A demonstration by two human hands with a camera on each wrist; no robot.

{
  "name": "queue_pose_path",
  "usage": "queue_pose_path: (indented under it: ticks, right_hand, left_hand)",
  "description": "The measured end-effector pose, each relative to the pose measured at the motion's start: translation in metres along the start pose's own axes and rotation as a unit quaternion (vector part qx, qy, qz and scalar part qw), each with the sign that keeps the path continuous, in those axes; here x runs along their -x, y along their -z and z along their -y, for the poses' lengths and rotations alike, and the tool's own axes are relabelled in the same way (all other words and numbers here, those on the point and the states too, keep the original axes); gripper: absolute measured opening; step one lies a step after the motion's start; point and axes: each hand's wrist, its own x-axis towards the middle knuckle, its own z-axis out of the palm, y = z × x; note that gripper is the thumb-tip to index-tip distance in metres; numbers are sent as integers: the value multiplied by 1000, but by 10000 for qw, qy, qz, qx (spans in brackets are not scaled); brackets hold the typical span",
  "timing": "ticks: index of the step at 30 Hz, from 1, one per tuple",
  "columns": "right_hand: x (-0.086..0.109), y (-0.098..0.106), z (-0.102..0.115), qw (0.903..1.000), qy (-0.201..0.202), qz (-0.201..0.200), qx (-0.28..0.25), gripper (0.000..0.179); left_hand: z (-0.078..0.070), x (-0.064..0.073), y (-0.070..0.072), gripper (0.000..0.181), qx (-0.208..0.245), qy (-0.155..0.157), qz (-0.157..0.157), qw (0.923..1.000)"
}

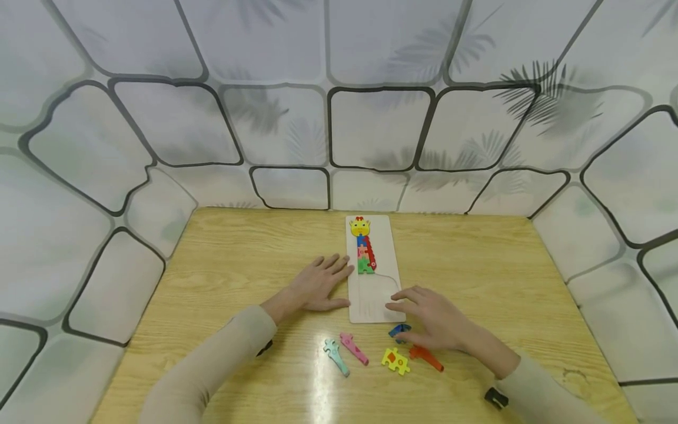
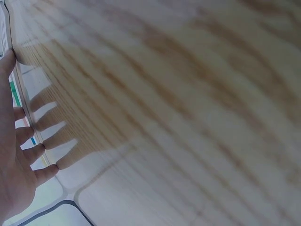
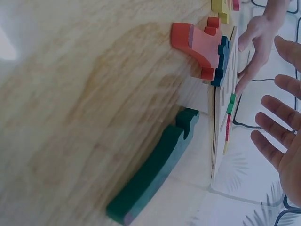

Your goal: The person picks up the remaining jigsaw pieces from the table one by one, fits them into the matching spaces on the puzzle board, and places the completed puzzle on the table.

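Observation:
A white puzzle board (image 1: 380, 247) lies on the table with a partly filled giraffe: a yellow head (image 1: 360, 227), then blue, pink and green neck pieces (image 1: 365, 265), and a red mane piece (image 1: 372, 254). My left hand (image 1: 319, 286) is spread flat, its fingertips touching the board's left edge. Over the lower right corner hovers my right hand (image 1: 436, 318), fingers loosely extended and holding nothing. Below it are a blue piece (image 1: 399, 333) and an orange leg-shaped piece (image 1: 426, 358). A dark green curved piece (image 3: 153, 172) shows in the right wrist view; the hand hides it in the head view.
Nearer me lie a yellow piece with orange spots (image 1: 395, 361), a pink leg-shaped piece (image 1: 354, 348) and a pale turquoise one (image 1: 336, 357). The wooden table (image 1: 238, 247) is bounded by stone-patterned walls (image 1: 288, 188) at the back and sides.

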Motion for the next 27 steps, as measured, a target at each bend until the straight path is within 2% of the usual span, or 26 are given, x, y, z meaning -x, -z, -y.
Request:
queue_pose_path:
  ticks: [7,17,23,27]
  right_hand:
    - [12,2,1,9996,-281,-9,0,55]
    - [30,2,-5,9984,-462,-319,73,53]
    - [41,-1,-6,9973,-695,-142,185,49]
    - [45,-1,-4,9964,-842,-18,76,49]
  left_hand:
    - [1,0,0,90,-82,-54,-7,10000]
    - [0,0,3,90,53,-37,41,10000]
    - [0,0,3,90,66,-20,72,10000]
    - [-1,1,2,90,70,-29,34,10000]
